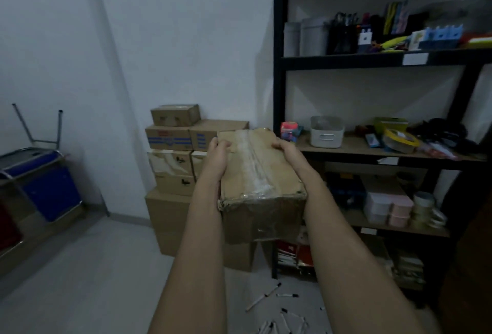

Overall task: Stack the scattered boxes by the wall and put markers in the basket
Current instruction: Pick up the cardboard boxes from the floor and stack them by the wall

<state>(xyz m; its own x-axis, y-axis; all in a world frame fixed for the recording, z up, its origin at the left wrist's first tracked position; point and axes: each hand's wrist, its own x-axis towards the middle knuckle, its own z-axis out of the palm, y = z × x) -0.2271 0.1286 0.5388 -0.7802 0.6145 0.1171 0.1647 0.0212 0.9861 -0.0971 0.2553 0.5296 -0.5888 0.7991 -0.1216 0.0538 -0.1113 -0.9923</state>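
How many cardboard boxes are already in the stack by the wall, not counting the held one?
6 visible: small top box, two blue-striped boxes, two below, large base box. The held box may hide others.

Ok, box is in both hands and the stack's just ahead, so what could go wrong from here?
The markers lie loose on the floor near the person's path and could roll underfoot. The stack by the wall is already uneven, with a small box on top, so the taped box, held by the left hand and right hand, may sit unsteadily.
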